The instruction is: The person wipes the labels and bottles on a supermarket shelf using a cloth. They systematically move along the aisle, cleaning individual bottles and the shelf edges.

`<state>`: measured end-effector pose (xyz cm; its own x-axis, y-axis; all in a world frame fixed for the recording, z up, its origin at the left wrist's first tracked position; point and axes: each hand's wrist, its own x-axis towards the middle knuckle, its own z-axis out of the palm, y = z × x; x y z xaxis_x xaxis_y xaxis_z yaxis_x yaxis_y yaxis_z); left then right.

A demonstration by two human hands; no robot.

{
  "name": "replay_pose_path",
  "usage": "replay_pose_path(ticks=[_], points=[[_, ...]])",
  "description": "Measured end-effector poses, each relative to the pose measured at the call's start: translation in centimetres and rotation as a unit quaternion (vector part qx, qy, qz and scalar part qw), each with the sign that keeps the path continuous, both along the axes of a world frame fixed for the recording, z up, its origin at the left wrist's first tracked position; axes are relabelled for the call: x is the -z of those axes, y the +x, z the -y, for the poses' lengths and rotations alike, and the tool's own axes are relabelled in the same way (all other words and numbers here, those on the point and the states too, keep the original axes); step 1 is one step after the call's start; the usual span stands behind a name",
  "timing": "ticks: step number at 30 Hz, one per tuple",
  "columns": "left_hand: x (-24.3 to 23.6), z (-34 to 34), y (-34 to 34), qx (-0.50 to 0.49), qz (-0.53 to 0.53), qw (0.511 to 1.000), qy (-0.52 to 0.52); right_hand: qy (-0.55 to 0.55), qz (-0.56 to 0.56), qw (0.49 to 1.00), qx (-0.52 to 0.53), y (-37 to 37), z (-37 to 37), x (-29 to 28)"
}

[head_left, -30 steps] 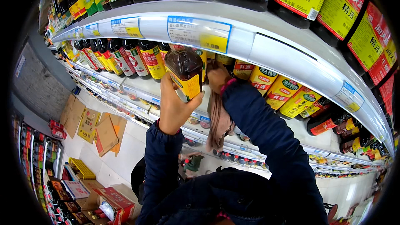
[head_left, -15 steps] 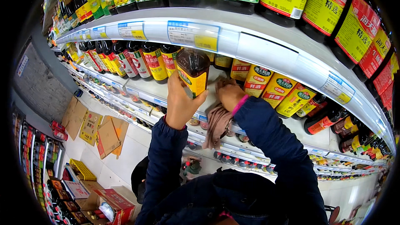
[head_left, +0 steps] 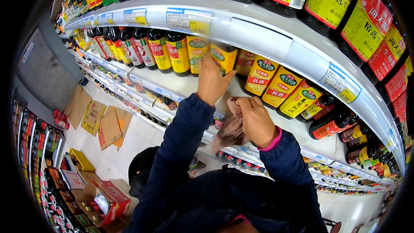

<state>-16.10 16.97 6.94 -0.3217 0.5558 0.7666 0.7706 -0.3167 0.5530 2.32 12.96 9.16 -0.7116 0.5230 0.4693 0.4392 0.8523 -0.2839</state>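
My left hand (head_left: 213, 80) is up at the shelf, its fingers closed round a dark bottle with a yellow and green label (head_left: 224, 60). That bottle stands in the front row, its top hidden by the shelf edge above. Just left of it is a bottle with a similar yellow label (head_left: 198, 51). Over the shelf's front edge, my right hand (head_left: 257, 123) grips a crumpled brownish-pink cloth (head_left: 228, 131), which hangs down past the edge. Right of the held bottle stand bottles with yellow and red labels (head_left: 261, 77).
Above my hands curves the upper shelf's edge strip (head_left: 263, 36) with price tags, large sauce bottles (head_left: 332, 0) standing over it. More stocked shelves lie below. Flattened cardboard (head_left: 105, 127) and an open red carton (head_left: 112, 198) are on the floor at left.
My left hand has moved the bottle from in front of the shelf back into the row, to the right. My right hand has drawn back from the shelf with the cloth.
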Motion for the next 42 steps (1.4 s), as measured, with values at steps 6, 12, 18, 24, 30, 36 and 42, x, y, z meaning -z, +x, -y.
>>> replay_pose_path(ticks=[6,12,18,24,30,36,42], points=[[0.5,-2.6,1.8,-0.057,0.006,0.998,-0.002,-0.027,-0.031,0.999,-0.01,1.9,0.8,0.6],[0.7,-3.0,1.9,-0.096,-0.036,0.995,-0.012,-0.012,-0.044,0.998,-0.034,2.8,0.9,1.4],[0.7,-1.1,2.5,-0.135,-0.074,0.988,-0.007,-0.034,-0.05,0.997,-0.039,3.3,1.2,1.2],[0.0,-1.4,2.5,-0.161,-0.105,0.978,-0.077,-0.044,-0.048,0.997,-0.05,3.6,1.0,1.2],[0.6,-2.9,2.1,-0.174,-0.099,0.975,-0.095,-0.032,-0.037,0.997,-0.055,3.5,0.7,1.8],[1.4,-3.8,1.4,-0.172,-0.115,0.97,-0.125,-0.05,-0.041,0.995,-0.075,3.2,0.5,1.6],[0.9,0.6,1.0,-0.197,-0.09,0.975,-0.053,-0.07,-0.032,0.993,-0.085,3.3,0.0,1.4]])
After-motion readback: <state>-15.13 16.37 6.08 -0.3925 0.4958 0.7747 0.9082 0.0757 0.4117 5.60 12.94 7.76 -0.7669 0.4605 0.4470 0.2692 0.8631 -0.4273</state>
